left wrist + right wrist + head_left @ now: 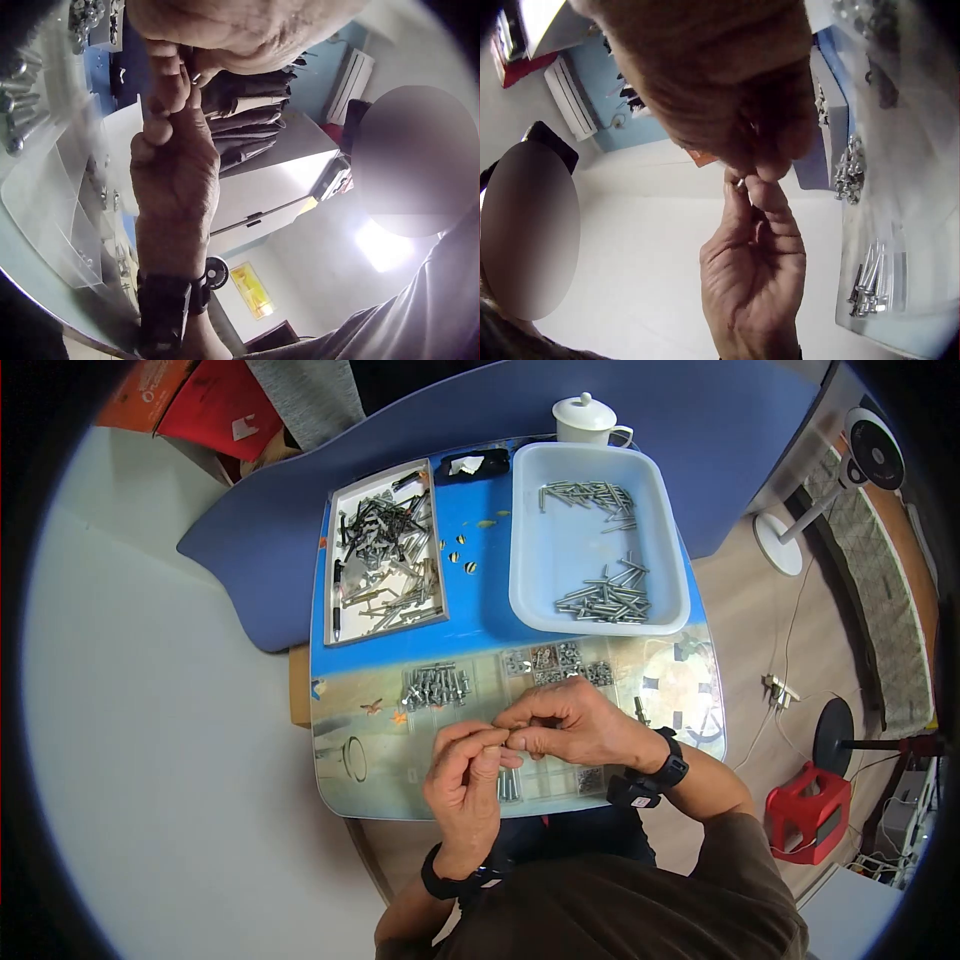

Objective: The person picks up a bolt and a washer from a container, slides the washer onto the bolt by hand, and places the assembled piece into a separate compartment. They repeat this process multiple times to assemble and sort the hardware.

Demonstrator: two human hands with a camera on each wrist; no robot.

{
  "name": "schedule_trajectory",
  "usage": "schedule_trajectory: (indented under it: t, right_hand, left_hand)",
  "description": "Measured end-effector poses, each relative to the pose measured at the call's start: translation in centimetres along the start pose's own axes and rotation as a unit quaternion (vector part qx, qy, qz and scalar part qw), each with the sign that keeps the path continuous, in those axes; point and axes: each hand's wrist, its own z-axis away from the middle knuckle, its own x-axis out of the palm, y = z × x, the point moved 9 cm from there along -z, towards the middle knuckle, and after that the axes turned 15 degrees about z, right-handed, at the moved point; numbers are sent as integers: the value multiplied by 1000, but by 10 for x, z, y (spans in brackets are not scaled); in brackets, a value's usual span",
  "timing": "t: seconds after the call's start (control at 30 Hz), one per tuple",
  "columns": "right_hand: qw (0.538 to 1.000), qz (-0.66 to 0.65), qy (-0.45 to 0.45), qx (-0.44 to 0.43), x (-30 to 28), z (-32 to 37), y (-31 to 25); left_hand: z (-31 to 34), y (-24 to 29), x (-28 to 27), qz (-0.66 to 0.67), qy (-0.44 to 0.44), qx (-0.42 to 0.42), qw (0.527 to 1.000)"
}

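My left hand (465, 780) and right hand (580, 725) meet fingertip to fingertip over the near part of the table. Between them a small shiny metal piece (740, 182) shows as a bright tip; the fingers hide most of it, so I cannot tell its kind. In the right wrist view the left thumb and fingers pinch it, with the right hand's curled fingertips right against it. Bolts (436, 685) lie heaped in a clear tray just beyond the hands. Partly under the right hand is a clear divided box holding small nuts and washers (570, 655).
A white bin (518, 540) with two piles of long bolts stands at the back right, before a lidded white cup (585, 420). At the back left is a shallow box (442, 595) of black and silver screws. Longer bolts (509, 785) lie close to the front edge.
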Motion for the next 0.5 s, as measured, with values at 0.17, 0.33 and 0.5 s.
schedule_trajectory:
  t: [0.17, 0.33, 0.5]
  right_hand:
    - [998, -56, -22, 20, 5, 1, 13]
    - [986, -120, -76, 85, 12, 2, 20]
    - [983, -128, -91, 92, 13, 2, 23]
  left_hand:
    - [-2, -2, 0, 6, 5, -2, 1000]
    - [-2, -1, 0, -16, 11, 7, 1000]
    - [-2, -3, -4, -122, -10, 33, 992]
